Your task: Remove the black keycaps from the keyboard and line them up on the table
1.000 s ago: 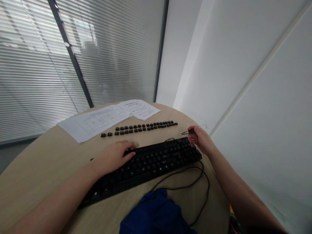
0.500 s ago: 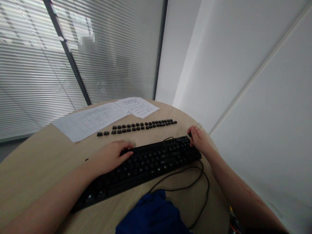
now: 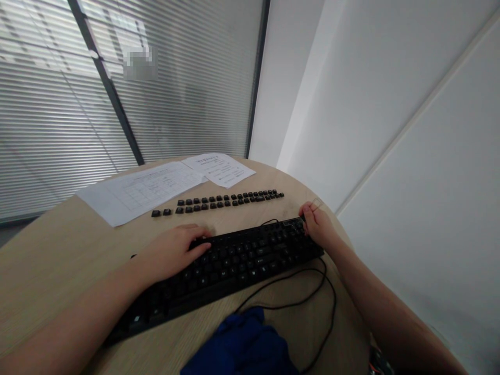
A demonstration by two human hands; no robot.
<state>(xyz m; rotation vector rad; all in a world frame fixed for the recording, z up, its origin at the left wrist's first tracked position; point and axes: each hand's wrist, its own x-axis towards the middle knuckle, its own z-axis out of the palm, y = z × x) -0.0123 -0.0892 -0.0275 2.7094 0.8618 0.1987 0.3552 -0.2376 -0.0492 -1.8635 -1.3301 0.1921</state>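
A black keyboard (image 3: 234, 265) lies at a slant across the table. My left hand (image 3: 182, 247) grips its far edge, thumb on the keys and fingers over the back rim. At the keyboard's far right corner is my right hand (image 3: 315, 224), its fingers pinched on a small dark-handled tool with thin wire loops, which looks like a keycap puller (image 3: 317, 202). The wire end points up and away from the keys. Beyond the keyboard stand loose black keycaps (image 3: 220, 203) in two rows, with a few more at the left end.
Two printed paper sheets (image 3: 136, 192) lie at the back of the round wooden table (image 3: 50, 260). A black cable (image 3: 289, 304) loops in front of the keyboard near blue cloth (image 3: 244, 346). A white wall (image 3: 410, 156) stands close on the right; blinds are behind.
The view has shifted slightly. Both hands keep nearly the same places on and beside the keyboard, and the right hand still holds the wire tool.
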